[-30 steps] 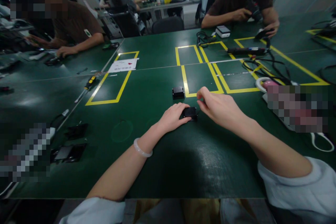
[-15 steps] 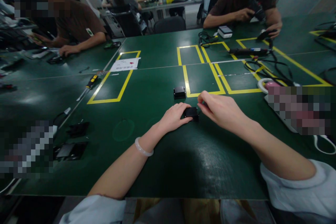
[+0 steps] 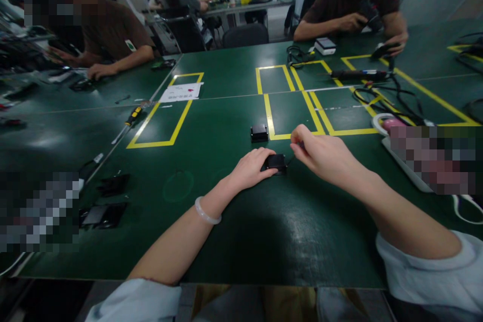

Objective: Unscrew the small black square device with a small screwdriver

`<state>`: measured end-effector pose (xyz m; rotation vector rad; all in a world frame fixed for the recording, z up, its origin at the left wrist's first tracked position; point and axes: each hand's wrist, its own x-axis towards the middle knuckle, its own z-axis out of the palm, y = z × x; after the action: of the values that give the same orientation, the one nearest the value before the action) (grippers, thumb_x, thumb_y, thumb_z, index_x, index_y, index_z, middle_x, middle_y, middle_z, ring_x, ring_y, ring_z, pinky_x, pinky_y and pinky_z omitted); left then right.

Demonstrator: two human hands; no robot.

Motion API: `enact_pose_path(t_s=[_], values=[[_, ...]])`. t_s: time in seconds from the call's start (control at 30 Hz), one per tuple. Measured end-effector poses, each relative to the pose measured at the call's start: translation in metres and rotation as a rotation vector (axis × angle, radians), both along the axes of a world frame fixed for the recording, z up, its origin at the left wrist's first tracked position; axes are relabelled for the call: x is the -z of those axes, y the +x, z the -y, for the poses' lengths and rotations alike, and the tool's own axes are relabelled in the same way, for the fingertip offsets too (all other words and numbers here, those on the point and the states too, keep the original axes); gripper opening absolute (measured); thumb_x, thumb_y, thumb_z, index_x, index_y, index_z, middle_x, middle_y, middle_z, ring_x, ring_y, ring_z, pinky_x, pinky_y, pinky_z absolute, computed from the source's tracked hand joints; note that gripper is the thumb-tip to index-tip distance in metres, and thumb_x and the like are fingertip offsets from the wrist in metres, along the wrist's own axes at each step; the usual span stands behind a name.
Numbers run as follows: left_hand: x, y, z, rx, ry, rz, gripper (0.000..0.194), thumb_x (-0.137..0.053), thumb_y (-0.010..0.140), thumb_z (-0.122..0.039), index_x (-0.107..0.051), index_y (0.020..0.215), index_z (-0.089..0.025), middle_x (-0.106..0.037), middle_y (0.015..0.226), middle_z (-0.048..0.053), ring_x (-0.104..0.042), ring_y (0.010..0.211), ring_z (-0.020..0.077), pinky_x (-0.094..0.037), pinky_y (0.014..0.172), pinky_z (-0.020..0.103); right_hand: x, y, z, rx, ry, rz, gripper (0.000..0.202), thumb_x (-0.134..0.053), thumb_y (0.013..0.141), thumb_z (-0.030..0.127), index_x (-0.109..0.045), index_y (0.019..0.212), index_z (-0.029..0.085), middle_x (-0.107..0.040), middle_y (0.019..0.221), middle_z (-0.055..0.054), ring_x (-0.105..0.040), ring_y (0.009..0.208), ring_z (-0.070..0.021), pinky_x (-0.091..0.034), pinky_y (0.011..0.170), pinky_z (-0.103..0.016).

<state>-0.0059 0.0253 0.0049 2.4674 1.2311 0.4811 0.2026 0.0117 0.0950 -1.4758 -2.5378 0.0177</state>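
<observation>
My left hand (image 3: pixel 253 167) is wrapped round a small black block (image 3: pixel 276 162) that lies on the green table, thumb on its near side and fingers on its far side. Just right of the block, my right hand (image 3: pixel 315 151) is closed, its thumb and forefinger pinched together. A thin dark sliver shows between those fingertips and the block's right end, too small to name. Behind the held block sits a similar black block (image 3: pixel 259 133), touched by neither hand.
Flat black parts (image 3: pixel 101 215) lie at the left, with a yellow-black screwdriver (image 3: pixel 134 115) farther back. Yellow tape outlines (image 3: pixel 296 136) mark the table (image 3: pixel 241 241). Black cables (image 3: pixel 403 103) and a blurred-out pinkish object (image 3: pixel 426 161) lie right. Co-workers sit across.
My right hand has moved slightly right and away from the held block. My left hand keeps its grip, and the block stays in place.
</observation>
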Motion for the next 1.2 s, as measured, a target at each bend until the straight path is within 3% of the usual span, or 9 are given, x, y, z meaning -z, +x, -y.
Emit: enact_pose_path(t_s=[0.3,0.5,0.73,0.93,1.2], values=[[0.0005,-0.0003,-0.0009,0.005,0.003,0.001,0.037,-0.059,0.087,-0.041,-0.050,0.117,-0.021,-0.059,0.109,0.006,-0.057,0.100,0.0237,-0.047,0.086,0.038,0.0009,-0.0017,0.0017,-0.016,-0.005,-0.082,0.022,-0.035,0.093,0.032,-0.048,0.106,0.019,-0.065,0.074,-0.002,-0.057,0.060,-0.0166,-0.027,0.053,-0.026],[0.0006,-0.0002,-0.0009,0.006,-0.004,0.006,0.037,-0.059,0.087,-0.042,-0.050,0.117,-0.022,-0.059,0.110,0.006,-0.057,0.101,0.0237,-0.047,0.088,0.039,0.0019,-0.0018,0.0003,-0.024,-0.024,-0.041,0.028,-0.034,0.096,0.041,-0.051,0.096,0.019,-0.064,0.072,-0.003,-0.058,0.063,-0.0183,-0.025,0.052,-0.026],[0.0003,-0.0002,-0.0006,0.003,0.002,0.001,0.037,-0.058,0.088,-0.042,-0.050,0.117,-0.021,-0.059,0.109,0.006,-0.057,0.100,0.0236,-0.047,0.086,0.038,0.0012,0.0012,0.0016,-0.048,0.006,-0.045,0.020,-0.035,0.095,0.032,-0.048,0.102,0.019,-0.065,0.077,-0.003,-0.057,0.062,-0.0166,-0.026,0.052,-0.026],[-0.0005,0.0004,-0.0005,0.003,-0.007,-0.001,0.038,-0.059,0.087,-0.042,-0.050,0.118,-0.021,-0.059,0.109,0.006,-0.057,0.100,0.0239,-0.047,0.087,0.039,0.0004,0.0007,0.0017,-0.023,0.002,0.012,0.029,-0.036,0.095,0.043,-0.052,0.094,0.020,-0.065,0.072,-0.004,-0.060,0.066,-0.0190,-0.025,0.053,-0.026],[0.0006,0.0009,-0.0009,-0.002,-0.002,0.001,0.037,-0.059,0.087,-0.042,-0.050,0.117,-0.021,-0.059,0.109,0.006,-0.057,0.100,0.0239,-0.047,0.086,0.038,0.0008,0.0007,0.0022,-0.008,0.012,-0.036,0.021,-0.034,0.093,0.029,-0.050,0.102,0.019,-0.066,0.077,-0.003,-0.057,0.061,-0.0168,-0.025,0.052,-0.027]])
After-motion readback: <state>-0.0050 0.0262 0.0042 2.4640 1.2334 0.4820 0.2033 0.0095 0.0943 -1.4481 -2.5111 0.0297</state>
